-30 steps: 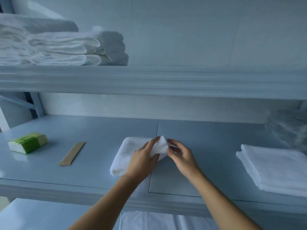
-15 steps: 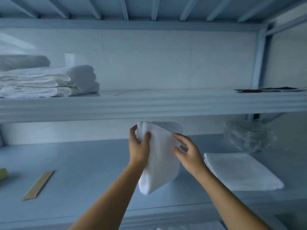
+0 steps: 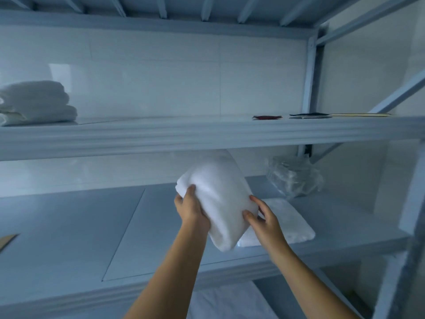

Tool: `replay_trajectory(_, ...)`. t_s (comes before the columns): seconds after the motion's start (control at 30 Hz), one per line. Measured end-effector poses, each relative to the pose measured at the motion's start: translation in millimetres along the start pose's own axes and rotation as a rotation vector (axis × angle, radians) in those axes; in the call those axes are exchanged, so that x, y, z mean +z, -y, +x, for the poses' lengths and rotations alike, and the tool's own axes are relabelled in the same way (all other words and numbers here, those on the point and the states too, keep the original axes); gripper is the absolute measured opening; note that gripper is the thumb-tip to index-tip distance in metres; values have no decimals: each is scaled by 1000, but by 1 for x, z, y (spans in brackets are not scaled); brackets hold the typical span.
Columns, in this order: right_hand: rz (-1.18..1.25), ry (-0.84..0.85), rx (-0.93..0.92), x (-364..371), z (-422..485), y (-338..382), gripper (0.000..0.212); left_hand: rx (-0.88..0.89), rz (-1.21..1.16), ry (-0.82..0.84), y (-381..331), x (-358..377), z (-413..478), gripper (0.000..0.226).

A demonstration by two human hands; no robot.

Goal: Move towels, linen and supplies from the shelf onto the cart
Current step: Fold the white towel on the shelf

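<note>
At the pale metal shelf (image 3: pixel 161 139), which filled almost the whole view, a person stood close and looked up between its boards. On the upper board, at the far left, lay a stack of towels (image 3: pixel 34 102), folded and white, the biggest load on the shelf.

Next in size was the white towel (image 3: pixel 218 199) of this step. It was lifted clear of the lower board and held in the air in front of it, tilted, with one end up toward the upper board and the other end down toward the person. Under it, flat on the lower board, lay a second towel (image 3: pixel 287 224), and behind that a crumpled plastic bundle (image 3: pixel 294 176); what was inside it, I could not tell.

The left hand (image 3: pixel 192 209) gripped the white towel on its left side, with the thumb laid over the cloth. The right hand (image 3: pixel 264 223) held its lower right edge, with the fingers (image 3: pixel 255 201) pressed into the pile. So both hands were clenched on the same towel.

It looked light, thick and soft. I judge that it would sag and open if taken by one corner, so a hold from both sides near the middle seemed the safe one. It did not look slippery or fragile.

Smallest were a dark red packet (image 3: pixel 266 117) and a thin stick (image 3: pixel 361 114) on the upper board at the right. The cart was not in view.
</note>
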State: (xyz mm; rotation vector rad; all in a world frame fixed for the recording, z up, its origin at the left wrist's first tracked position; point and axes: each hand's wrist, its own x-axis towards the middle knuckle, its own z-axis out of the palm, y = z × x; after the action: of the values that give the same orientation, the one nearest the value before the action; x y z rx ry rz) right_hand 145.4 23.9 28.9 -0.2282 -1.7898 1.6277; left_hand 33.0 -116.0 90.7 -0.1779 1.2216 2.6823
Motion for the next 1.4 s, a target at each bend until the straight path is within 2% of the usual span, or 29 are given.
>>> replay_trajectory(0.17, 175, -7, 159, -45, -3, -4, 52, -140, -76, -29, 47, 24, -15, 44)
replay_trajectory(0.23, 222, -8, 180, -60, -2, -8, 56, -139, -76, -23, 64, 32, -23, 43)
replay_trajectory(0.3, 178, -40, 157, -75, 2, -14, 55, -54, -38, -5, 76, 37, -31, 37)
replay_trajectory(0.37, 67, -85, 99, -93, 10, -18, 54, 79, 69, 57, 85, 38, -34, 40)
replay_trajectory(0.5, -232, -166, -44, -129, 41, -22, 56, 336, 381, 219, 95, 37, -23, 73)
replay_trajectory(0.6, -347, -151, -89, -144, 62, -26, 59, 407, 563, 283, 99, 33, -13, 87)
replay_trajectory(0.7, -434, -107, -108, -150, 74, -40, 60, 381, 656, 349, 101, 23, 0, 83)
replay_trajectory(0.83, -435, -104, -134, -151, 72, -64, 57, 354, 794, 439, 100, 12, 14, 74)
replay_trajectory(0.97, -439, -84, -144, -151, 72, -68, 60, 234, 790, 373, 90, 17, 23, 39)
replay_trajectory(1.03, -449, -67, -172, -150, 82, -62, 60, 163, 740, 363, 86, 23, 25, 35)
replay_trajectory(1.2, -394, -70, -257, -153, 115, -32, 62, 194, 664, 540, 82, 36, 25, 54)
replay_trajectory(1.27, -401, -37, -273, -156, 128, -32, 64, 245, 756, 571, 83, 34, 24, 63)
replay_trajectory(1.33, -453, 50, -192, -159, 135, -42, 64, 240, 888, 585, 85, 31, 24, 68)
replay_trajectory(1.4, -489, 140, -87, -160, 134, -56, 61, 139, 900, 528, 91, 28, 30, 67)
